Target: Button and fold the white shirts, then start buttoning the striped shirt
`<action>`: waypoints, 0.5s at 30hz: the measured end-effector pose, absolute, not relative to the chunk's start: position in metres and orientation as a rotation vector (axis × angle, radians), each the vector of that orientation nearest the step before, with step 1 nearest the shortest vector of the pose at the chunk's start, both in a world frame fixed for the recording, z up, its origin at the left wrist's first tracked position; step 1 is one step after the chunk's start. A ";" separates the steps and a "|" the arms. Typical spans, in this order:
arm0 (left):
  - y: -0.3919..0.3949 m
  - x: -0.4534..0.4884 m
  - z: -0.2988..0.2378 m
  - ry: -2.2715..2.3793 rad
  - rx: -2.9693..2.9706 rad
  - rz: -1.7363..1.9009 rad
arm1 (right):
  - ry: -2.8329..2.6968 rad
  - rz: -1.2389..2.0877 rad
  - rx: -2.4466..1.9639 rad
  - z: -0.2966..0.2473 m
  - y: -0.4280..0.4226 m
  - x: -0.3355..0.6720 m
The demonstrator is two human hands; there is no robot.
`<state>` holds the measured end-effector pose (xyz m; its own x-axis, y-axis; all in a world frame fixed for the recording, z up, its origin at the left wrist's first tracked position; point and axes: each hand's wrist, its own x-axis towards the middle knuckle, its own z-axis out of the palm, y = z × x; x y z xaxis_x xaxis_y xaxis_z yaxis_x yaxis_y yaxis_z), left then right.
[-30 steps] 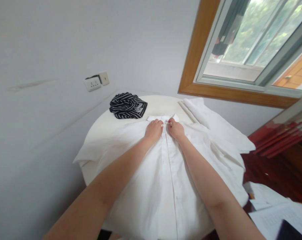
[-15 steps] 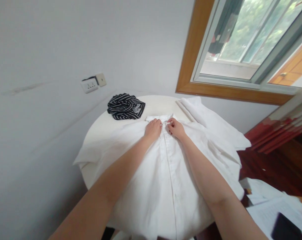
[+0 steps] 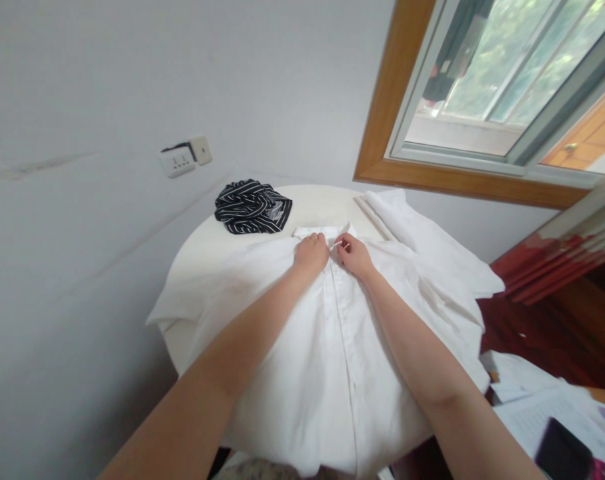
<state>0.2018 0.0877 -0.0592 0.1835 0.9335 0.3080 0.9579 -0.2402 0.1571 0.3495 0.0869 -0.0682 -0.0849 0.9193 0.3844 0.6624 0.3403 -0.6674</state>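
A white button-up shirt [image 3: 292, 373] lies front up over a round cream table [image 3: 202, 240], its collar toward the wall and its hem hanging at the near edge. At the collar, my left hand [image 3: 312, 252] is closed on the shirt's front edge. Just right of it, my right hand [image 3: 351, 255] pinches the opposite front edge near the neck. A small bit of white fabric shows between the two hands. The fingertips partly hide the top of the button placket, so the button there cannot be made out.
A black-and-white striped cloth [image 3: 252, 207] lies bunched at the table's back left. Another white garment [image 3: 422, 233] lies folded at the back right, hanging over the edge. Papers [image 3: 537, 407] and a dark phone [image 3: 565, 450] are at lower right. A wall socket [image 3: 178, 161] is behind.
Both hands stay at the collar, with the fingers shifting slightly and the left fingers curling a bit more. The view has tilted a little.
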 end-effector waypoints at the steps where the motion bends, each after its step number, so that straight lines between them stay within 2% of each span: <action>1: 0.087 0.204 -0.059 -1.930 -2.334 -0.507 | -1.774 0.481 -1.364 -0.068 0.086 0.349; 6: 0.086 0.207 -0.056 -1.927 -2.369 -0.462 | -1.534 0.758 -1.273 -0.072 0.085 0.340; 15: 0.091 0.194 -0.059 -1.892 -2.439 -0.663 | -1.531 0.581 -1.027 -0.073 0.091 0.321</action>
<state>0.1935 0.0908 -0.0590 0.1937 0.9291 0.3152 0.9226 -0.2818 0.2636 0.3211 0.0907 -0.0734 0.0283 0.8511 0.5243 0.2891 0.4951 -0.8193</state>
